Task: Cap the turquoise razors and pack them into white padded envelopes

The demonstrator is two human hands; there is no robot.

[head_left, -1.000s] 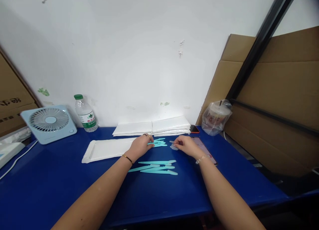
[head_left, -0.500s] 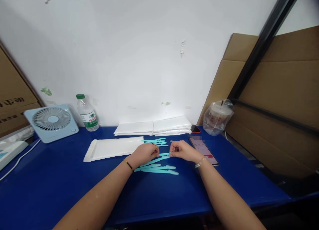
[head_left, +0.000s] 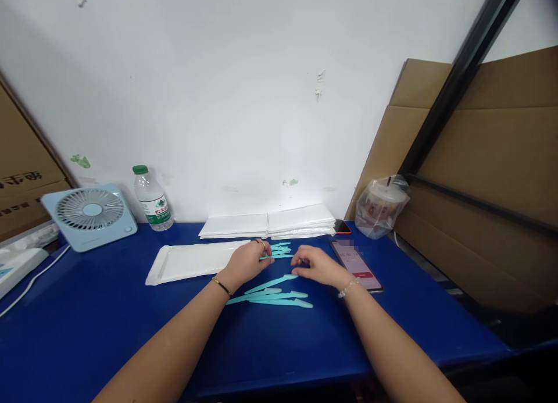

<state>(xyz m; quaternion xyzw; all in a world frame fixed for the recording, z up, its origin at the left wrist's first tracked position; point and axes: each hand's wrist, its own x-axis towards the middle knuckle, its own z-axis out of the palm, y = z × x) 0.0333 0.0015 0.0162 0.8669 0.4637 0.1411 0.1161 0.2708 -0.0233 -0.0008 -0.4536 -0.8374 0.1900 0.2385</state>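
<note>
Several thin turquoise plastic sticks (head_left: pixel 279 295) lie side by side on the blue table (head_left: pixel 108 327), just in front of both hands. A second small heap of turquoise sticks (head_left: pixel 280 250) lies farther back. My left hand (head_left: pixel 246 259) reaches to that far heap with its fingertips pinched on one stick. My right hand (head_left: pixel 317 264) hovers palm down just right of the heap, fingers loosely curled; what it holds, if anything, is hidden. A flat white packet (head_left: pixel 192 260) lies left of my left hand.
Stacked white packets (head_left: pixel 270 223) rest against the wall. A phone (head_left: pixel 357 263) lies right of my right hand, with a bagged drink cup (head_left: pixel 379 205) behind it. A blue fan (head_left: pixel 89 214) and a water bottle (head_left: pixel 151 198) stand at the back left. Cardboard sheets (head_left: pixel 488 176) lean on the right.
Half a second ago both hands held one stick between them above the near row. That stick now lies on the row, and both hands have moved back toward the far heap.
</note>
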